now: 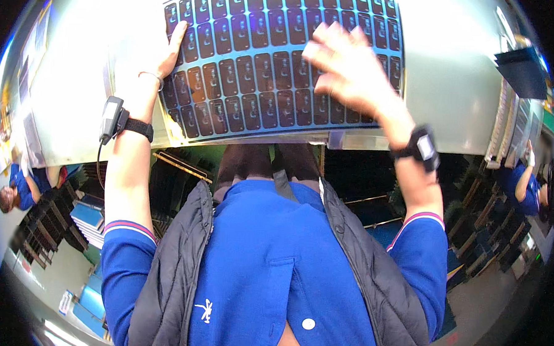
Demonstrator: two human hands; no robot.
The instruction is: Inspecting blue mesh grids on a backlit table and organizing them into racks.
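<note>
A large dark sheet [257, 67] lies on a brightly lit white table, with rows of rounded rectangles separated by light blue gaps. My left hand [166, 55] rests at the sheet's left edge, a finger stretched along it; glare washes out the rest of this hand. Over the right part of the sheet is my right hand [349, 68], fingers spread and a little blurred by motion. Whether its fingertips touch the surface I cannot tell. Neither hand holds anything.
The table [446, 112] has its near edge in front of my body. Dark panels [521, 71] stand at the far right. One person [26, 180] is at the left rim, another [527, 184] at the right. A stack of blue-topped sheets [89, 217] lies lower left.
</note>
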